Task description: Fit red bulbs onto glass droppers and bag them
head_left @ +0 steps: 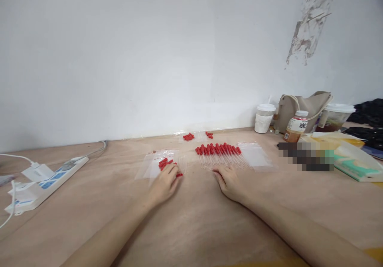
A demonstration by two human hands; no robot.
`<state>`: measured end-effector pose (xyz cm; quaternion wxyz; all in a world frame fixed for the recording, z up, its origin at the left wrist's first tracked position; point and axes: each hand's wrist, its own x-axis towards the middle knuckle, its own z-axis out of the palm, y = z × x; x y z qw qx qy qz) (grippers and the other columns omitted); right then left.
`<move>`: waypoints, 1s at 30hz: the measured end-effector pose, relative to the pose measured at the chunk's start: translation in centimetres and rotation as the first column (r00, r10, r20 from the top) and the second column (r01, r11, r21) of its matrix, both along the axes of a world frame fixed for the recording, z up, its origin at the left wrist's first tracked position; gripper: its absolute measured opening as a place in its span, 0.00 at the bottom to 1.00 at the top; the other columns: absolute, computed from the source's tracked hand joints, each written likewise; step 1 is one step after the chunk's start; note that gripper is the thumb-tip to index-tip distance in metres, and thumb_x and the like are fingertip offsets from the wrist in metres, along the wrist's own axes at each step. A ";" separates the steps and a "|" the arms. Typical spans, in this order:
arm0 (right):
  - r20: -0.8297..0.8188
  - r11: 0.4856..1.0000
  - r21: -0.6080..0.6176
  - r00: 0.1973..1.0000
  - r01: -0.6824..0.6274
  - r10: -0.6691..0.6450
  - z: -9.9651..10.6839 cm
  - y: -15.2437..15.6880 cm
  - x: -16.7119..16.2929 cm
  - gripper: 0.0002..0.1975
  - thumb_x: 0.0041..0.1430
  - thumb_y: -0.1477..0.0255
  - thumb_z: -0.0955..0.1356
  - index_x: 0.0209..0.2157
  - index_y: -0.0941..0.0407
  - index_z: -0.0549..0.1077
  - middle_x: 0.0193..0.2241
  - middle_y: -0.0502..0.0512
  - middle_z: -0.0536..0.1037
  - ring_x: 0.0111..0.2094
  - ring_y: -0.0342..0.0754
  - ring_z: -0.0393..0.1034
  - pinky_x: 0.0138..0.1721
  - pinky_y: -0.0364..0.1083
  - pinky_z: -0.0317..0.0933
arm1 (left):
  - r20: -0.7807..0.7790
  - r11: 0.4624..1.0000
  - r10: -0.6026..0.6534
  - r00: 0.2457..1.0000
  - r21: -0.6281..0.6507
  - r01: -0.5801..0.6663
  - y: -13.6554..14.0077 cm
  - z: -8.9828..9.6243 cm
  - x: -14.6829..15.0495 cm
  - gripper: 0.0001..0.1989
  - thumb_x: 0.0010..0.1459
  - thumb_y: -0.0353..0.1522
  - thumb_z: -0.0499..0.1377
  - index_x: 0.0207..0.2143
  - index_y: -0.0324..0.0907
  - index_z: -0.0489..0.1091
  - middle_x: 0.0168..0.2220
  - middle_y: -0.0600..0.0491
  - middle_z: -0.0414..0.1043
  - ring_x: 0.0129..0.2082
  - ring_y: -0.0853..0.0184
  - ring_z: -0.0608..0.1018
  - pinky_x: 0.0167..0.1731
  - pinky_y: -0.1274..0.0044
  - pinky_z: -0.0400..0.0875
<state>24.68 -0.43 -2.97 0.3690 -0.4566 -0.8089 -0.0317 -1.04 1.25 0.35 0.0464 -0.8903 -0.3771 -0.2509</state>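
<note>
My left hand is closed, fingers curled down at a small pile of red rubber bulbs on a clear plastic bag. One red bulb pokes out at its thumb and fingertips. Several thin clear tubes lie just right of that pile. My right hand is pinched closed, low over the table; a faint thin clear tube seems to be at its fingertips. Right above it lies a row of droppers, red bulbs pointing away from me and clear stems toward me.
Flat clear bags lie right of the droppers. More red bulbs rest by the wall. At the left is a power strip with plugged-in chargers. A lidded cup, a bottle, a handbag and a tissue pack stand right.
</note>
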 end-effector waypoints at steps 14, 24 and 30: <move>0.071 0.976 0.012 0.974 -0.216 0.215 -0.8 -1.0 -1.6 0.09 0.59 0.73 0.57 0.34 0.56 0.67 0.28 0.51 0.74 0.28 0.43 0.64 0.36 0.47 0.48 | 0.463 0.882 0.093 0.881 -0.449 0.143 -2.3 -3.0 2.3 0.10 0.51 0.33 0.57 0.36 0.40 0.63 0.28 0.55 0.66 0.27 0.70 0.69 0.27 0.80 0.65; 0.090 0.973 -0.006 0.969 -0.232 0.231 -0.8 -1.0 -1.6 0.09 0.58 0.74 0.57 0.34 0.56 0.67 0.29 0.52 0.75 0.28 0.43 0.65 0.37 0.47 0.48 | 0.373 0.928 0.028 0.927 -0.354 0.114 -2.6 -2.6 2.5 0.07 0.56 0.33 0.53 0.36 0.42 0.68 0.31 0.53 0.67 0.30 0.69 0.70 0.30 0.79 0.65; 0.068 0.960 -0.091 0.960 -0.265 0.271 -0.7 -1.0 -1.7 0.09 0.58 0.75 0.58 0.34 0.54 0.68 0.27 0.50 0.75 0.28 0.42 0.66 0.39 0.46 0.49 | 0.375 0.919 0.006 0.927 -0.367 0.143 -3.1 -2.1 2.8 0.07 0.57 0.33 0.50 0.31 0.40 0.65 0.28 0.55 0.66 0.29 0.69 0.69 0.31 0.79 0.63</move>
